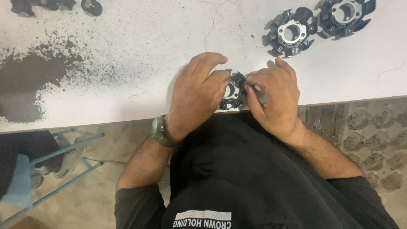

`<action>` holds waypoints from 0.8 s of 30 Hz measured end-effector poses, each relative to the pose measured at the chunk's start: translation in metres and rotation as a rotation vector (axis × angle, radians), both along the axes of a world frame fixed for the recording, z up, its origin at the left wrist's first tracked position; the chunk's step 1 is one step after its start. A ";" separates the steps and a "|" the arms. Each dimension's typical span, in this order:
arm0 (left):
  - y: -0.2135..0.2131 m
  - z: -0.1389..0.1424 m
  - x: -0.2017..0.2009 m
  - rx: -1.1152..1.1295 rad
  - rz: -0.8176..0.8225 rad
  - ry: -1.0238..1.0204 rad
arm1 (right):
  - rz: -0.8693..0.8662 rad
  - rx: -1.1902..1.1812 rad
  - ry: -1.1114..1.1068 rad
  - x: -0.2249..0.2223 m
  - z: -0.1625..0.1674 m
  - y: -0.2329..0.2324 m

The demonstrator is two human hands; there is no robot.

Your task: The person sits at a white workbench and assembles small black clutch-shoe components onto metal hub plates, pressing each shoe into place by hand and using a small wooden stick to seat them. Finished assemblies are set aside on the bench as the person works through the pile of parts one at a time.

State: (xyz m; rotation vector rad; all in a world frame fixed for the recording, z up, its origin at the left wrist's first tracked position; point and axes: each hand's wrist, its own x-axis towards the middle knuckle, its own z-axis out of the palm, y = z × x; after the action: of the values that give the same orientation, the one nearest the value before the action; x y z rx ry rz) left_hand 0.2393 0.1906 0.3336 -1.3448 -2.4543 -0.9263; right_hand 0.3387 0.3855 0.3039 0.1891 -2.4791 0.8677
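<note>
White worktop (127, 38), speckled with dark dust at left; the left hand (196, 95) grips a black ring-shaped part (232, 94) at the near edge, the right hand (273, 97) pinches a thin tool (257, 87) against it; two similar rings (291, 33) lie beyond, well apart

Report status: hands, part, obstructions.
Left hand and right hand both gripping black ring part at table edge. Two similar parts beyond, clear.

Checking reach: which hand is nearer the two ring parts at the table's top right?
Right. The right hand lies just below the two ring parts, while the left hand sits farther left, across the ring part both hands hold.
</note>
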 end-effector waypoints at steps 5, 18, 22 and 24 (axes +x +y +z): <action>0.004 0.002 -0.002 0.002 -0.063 0.010 | 0.011 -0.001 -0.004 -0.001 0.001 0.000; 0.002 0.004 -0.002 -0.059 -0.122 -0.037 | 0.002 0.007 0.000 -0.002 0.001 0.000; 0.005 0.004 0.001 0.063 0.001 -0.140 | -0.007 0.006 0.011 -0.001 0.000 0.001; 0.005 0.003 0.002 0.041 0.019 -0.208 | 0.033 -0.020 0.053 0.000 -0.002 0.002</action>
State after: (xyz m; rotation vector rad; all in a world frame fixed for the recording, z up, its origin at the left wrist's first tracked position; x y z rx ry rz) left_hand 0.2411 0.1956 0.3366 -1.2677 -2.5770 -1.1590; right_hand 0.3391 0.3874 0.3017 0.2432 -2.4236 0.8900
